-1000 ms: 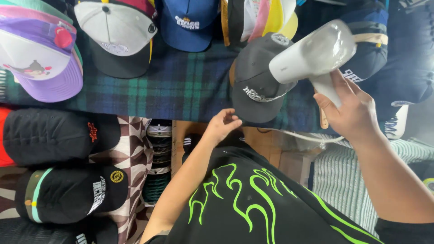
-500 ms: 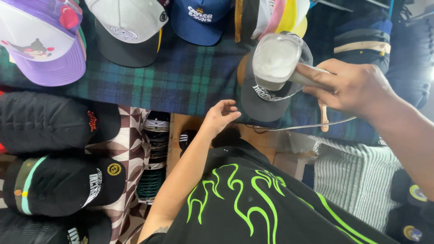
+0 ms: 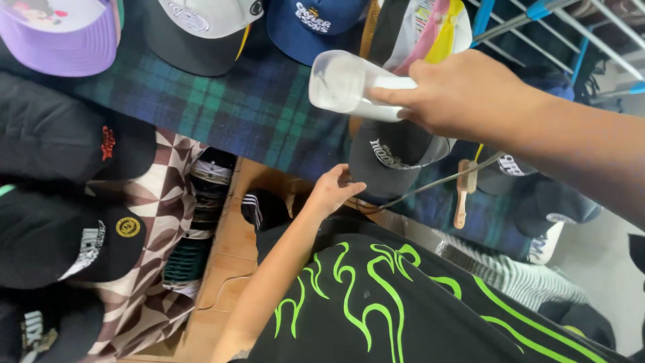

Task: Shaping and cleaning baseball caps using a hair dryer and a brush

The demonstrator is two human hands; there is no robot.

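One white steamer [image 3: 353,87] now hovers higher left.

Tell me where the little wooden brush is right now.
The wooden brush lies on the plaid cloth, right of the dark cap, below the right hand.

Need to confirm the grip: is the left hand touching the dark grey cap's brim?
Touching. Head view shows the left hand fingertips on the dark grey cap brim edge.

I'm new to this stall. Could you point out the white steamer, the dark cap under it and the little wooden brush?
white steamer [image 3: 349,84]: head view, on its translucent head.
dark cap [image 3: 386,161]: head view, on its crown.
wooden brush [image 3: 463,191]: head view, on its handle.
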